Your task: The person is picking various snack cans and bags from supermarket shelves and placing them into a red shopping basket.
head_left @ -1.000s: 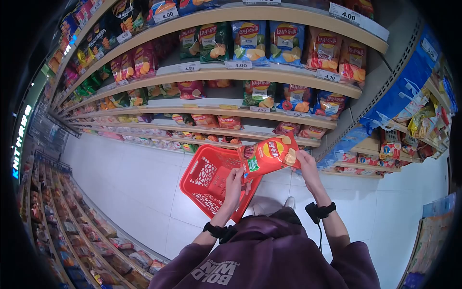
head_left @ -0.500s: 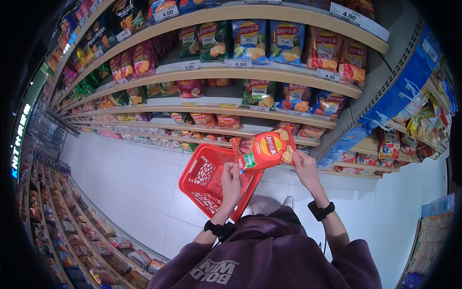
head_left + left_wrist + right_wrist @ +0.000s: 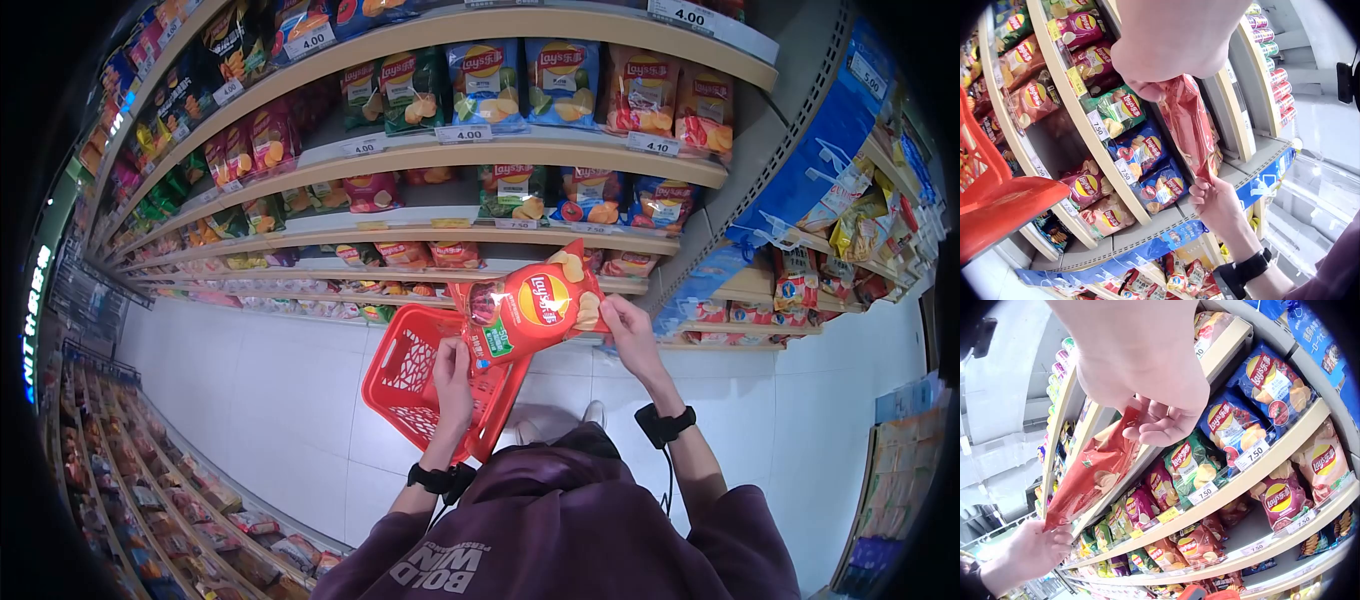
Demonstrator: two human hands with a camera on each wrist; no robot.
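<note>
A red bag of potato chips (image 3: 535, 308) is stretched between both hands, its printed front turned up toward the head camera. My left hand (image 3: 453, 378) pinches the bag's lower left end. At the opposite end, my right hand (image 3: 632, 338) grips the edge between thumb and fingers. In the left wrist view the bag (image 3: 1188, 125) shows its side, with the right hand (image 3: 1217, 203) at its lower end. The right wrist view has the bag (image 3: 1094, 475) slanting down to the left hand (image 3: 1029, 553). Beneath the bag stands a red shopping basket (image 3: 385, 390), partly hidden by it.
Curved shelves (image 3: 420, 155) packed with chip bags rise in front, with price tags along their edges. A blue-trimmed rack (image 3: 815, 165) with hooks is at the right. More stocked shelves (image 3: 190, 490) run along the lower left. Pale floor tiles (image 3: 290, 390) lie between.
The bag and both hands have shifted slightly left in the head view, and the bag tilts more, its right end higher. The head view has also turned a little. Both hands keep their hold.
</note>
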